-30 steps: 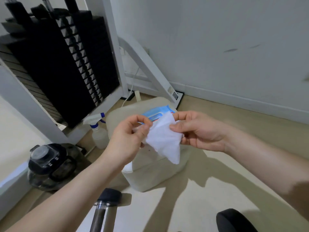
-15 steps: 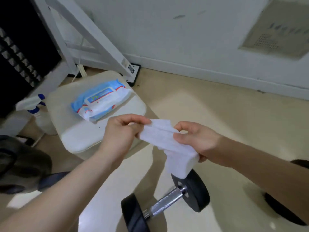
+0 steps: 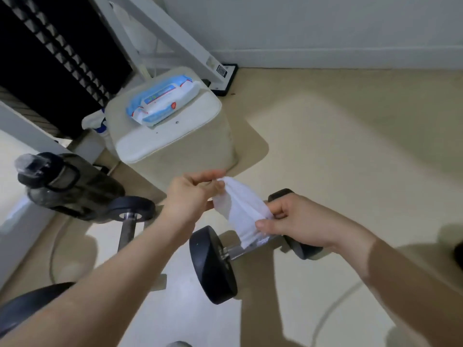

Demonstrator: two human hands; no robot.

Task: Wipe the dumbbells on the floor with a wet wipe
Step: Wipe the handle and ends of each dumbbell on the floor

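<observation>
Wet wipe: white, partly unfolded and creased, stretched between both hands above the floor. Left hand: fingers curled, thumb and fingertips pinching the wipe's upper left corner. Right hand: fingers curled, thumb and forefinger pinching the wipe's lower right edge. The wipe's loose end hangs down in front of the chrome handle of the dumbbell; whether it touches the handle cannot be told. That dumbbell has black round plates and lies on the floor directly under the hands, its far plate partly hidden behind the right hand. Second dumbbell: same kind, on the floor just to the left, partly hidden by the left forearm. Pack of wipes: blue and white, lying flat on top of a padded stool, cream-coloured, beyond the hands. Spray bottle: blue collar, standing just left of the stool. Water bottle: dark, with a carry loop, at the left near the second dumbbell. Weight stack: black, in a white frame, upper left by the wall.
</observation>
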